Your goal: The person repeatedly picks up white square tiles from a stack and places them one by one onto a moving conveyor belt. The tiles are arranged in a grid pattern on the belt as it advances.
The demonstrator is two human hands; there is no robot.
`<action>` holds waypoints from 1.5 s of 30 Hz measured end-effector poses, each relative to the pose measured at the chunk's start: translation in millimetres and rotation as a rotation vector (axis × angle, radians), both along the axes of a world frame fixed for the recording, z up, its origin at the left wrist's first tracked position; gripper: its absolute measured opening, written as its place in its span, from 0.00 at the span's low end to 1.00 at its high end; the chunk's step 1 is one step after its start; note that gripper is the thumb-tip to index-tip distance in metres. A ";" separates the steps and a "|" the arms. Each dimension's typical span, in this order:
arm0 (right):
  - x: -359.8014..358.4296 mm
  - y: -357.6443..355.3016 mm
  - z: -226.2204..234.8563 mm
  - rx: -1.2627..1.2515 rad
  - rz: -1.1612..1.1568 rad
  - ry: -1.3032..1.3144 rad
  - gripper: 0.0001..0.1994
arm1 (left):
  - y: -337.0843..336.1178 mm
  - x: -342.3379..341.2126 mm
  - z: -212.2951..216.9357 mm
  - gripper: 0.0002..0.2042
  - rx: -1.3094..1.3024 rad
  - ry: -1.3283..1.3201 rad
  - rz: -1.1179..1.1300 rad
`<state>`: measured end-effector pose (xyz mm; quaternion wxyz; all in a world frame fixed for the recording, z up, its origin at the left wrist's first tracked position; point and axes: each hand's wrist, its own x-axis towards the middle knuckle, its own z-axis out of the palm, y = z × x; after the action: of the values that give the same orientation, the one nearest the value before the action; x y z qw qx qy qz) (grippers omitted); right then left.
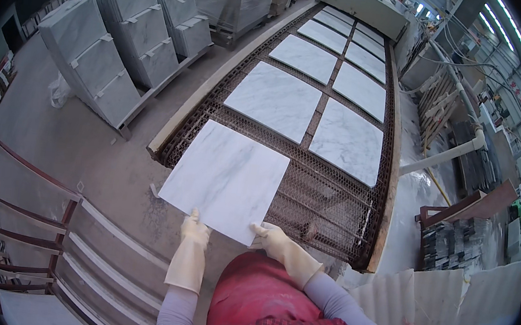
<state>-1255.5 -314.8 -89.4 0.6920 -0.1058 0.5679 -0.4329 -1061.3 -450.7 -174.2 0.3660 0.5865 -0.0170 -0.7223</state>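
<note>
A square white marble tile with grey veining [227, 175] lies partly over the near left end of a metal mesh conveyor [325, 215]. Its near edge sticks out past the belt toward me. My left hand [196, 229], in a cream rubber glove, grips that near edge with the thumb on top. At the tile's near right corner my right hand [271, 239], gloved the same way, holds on with thumb above. The fingers under the tile are hidden. Two rows of similar marble tiles [274, 98] lie flat farther up the belt.
Stacked slabs [106, 74] lean on a rack at the left, with a plastic-wrapped pallet [237, 2] behind. A brown metal frame [23, 219] and pale rails [110, 267] stand near left. Wooden side rails [384, 234] edge the conveyor. A pipe [444, 154] reaches in from the right.
</note>
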 end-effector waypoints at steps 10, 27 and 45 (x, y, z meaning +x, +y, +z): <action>-2.1 4.0 -7.0 0.009 -0.022 0.000 0.19 | -7.4 16.4 -44.6 0.27 0.091 -0.033 -0.355; -2.6 -10.1 8.3 0.078 -0.039 0.082 0.21 | -18.3 14.2 -46.9 0.33 0.088 -0.076 -0.358; -12.5 -18.1 -20.1 0.018 -0.124 -0.005 0.19 | -31.5 28.9 -38.6 0.11 0.036 0.247 -0.247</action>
<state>-1268.0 -332.9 -109.6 0.6663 -0.0631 0.5754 -0.4701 -1032.3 -482.3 -212.8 0.2633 0.4933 -0.0307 -0.8285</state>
